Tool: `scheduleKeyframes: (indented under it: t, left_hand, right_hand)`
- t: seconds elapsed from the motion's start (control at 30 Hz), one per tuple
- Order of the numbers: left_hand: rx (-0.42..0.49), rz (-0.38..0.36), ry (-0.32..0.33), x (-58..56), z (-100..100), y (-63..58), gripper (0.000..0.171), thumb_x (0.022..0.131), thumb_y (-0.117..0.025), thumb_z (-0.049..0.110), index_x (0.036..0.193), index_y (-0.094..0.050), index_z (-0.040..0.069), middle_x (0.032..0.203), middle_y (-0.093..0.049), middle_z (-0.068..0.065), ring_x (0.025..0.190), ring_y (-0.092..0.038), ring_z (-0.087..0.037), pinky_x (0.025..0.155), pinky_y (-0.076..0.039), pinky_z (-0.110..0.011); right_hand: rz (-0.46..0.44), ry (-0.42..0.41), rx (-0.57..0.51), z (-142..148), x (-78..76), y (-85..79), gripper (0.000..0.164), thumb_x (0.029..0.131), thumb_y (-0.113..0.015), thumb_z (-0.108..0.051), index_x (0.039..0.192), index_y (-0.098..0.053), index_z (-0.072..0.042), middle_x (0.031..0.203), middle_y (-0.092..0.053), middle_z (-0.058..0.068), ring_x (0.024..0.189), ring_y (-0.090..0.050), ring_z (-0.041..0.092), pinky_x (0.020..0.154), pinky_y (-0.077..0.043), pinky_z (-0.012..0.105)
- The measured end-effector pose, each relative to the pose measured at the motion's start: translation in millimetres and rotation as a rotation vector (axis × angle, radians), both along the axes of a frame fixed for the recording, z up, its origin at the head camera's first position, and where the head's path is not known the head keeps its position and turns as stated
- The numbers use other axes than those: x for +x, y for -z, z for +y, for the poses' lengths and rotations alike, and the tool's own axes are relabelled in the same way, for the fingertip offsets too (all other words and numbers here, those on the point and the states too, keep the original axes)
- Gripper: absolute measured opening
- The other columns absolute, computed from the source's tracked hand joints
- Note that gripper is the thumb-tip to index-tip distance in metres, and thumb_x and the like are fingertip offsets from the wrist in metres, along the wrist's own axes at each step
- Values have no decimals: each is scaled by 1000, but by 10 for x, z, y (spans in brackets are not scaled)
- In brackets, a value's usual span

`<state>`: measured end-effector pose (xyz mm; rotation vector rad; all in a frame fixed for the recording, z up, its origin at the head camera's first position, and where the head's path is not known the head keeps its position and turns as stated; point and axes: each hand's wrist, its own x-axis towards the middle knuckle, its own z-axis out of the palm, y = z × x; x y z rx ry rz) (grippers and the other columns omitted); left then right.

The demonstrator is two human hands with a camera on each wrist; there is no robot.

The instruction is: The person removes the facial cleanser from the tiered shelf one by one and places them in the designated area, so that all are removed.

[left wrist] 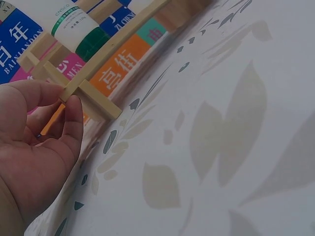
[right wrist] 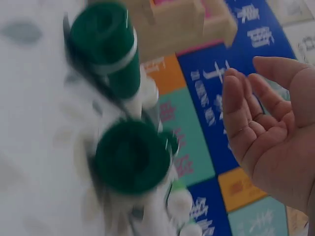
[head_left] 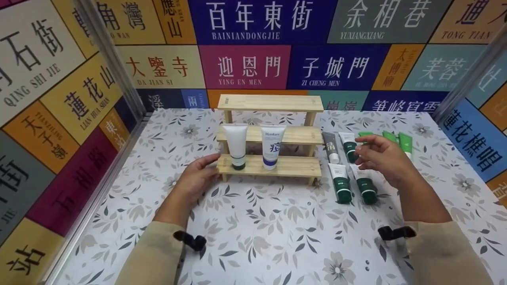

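My left hand pinches the left end of the lowest step of a three-step wooden stand, thumb and fingers meeting at the plank's edge in the left wrist view. On that step, a white tube with a dark green cap stands left of a white tube with a blue cap. My right hand, fingers loosely bent and holding nothing, hovers over tubes lying right of the stand. Nearest to it are a white-and-green tube and another like it.
Farther back lie a grey tube, one more white-and-green tube and several bright green tubes, partly hidden by the right hand. The table wears a leaf-patterned cover. Sign-printed panels enclose its back and sides.
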<state>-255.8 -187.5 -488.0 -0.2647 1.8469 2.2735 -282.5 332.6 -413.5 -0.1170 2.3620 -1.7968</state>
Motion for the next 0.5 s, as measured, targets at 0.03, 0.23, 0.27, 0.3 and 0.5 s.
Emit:
scheduleKeyframes:
  t: [0.03, 0.23, 0.27, 0.3, 0.5]
  left_hand:
    - [2, 2, 0, 2, -2, 0, 53, 100, -64, -1, 152, -58, 10, 155, -58, -13, 122, -70, -18, 95, -59, -23]
    - [8, 22, -2, 5, -10, -6, 54, 100, -63, -2, 152, -57, 9, 156, -58, -14, 118, -70, -17, 93, -59, -22]
    - [7, 24, 0, 4, -12, -2, 53, 100, -63, -2, 152, -57, 9, 155, -58, -14, 117, -70, -16, 92, -58, -22]
    - [8, 27, 3, 2, -13, 2, 54, 100, -63, -2, 152, -57, 9, 155, -58, -14, 117, -70, -16, 92, -58, -21]
    - [2, 24, 14, 4, -23, 29, 53, 101, -63, 0, 152, -57, 10, 154, -60, -14, 120, -69, -17, 93, -58, -22]
  right_hand:
    - [35, -6, -21, -96, 32, -28, 31, 105, -70, -28, 134, -62, -21, 103, -70, -6, 88, -74, 12, 77, -65, 27]
    - [186, -64, -62, -644, 187, -156, 33, 103, -73, -21, 134, -63, -16, 105, -68, 0, 91, -75, 13, 77, -65, 28]
    - [203, -80, -74, -719, 203, -170, 33, 103, -73, -19, 134, -63, -15, 105, -67, 1, 91, -75, 14, 77, -65, 29]
    - [214, -94, -94, -788, 214, -181, 32, 103, -72, -16, 133, -63, -14, 104, -67, 2, 90, -75, 14, 76, -65, 29]
    - [214, -162, -189, -1130, 221, -232, 31, 101, -70, -5, 130, -64, -14, 100, -69, 1, 88, -74, 15, 75, -65, 28]
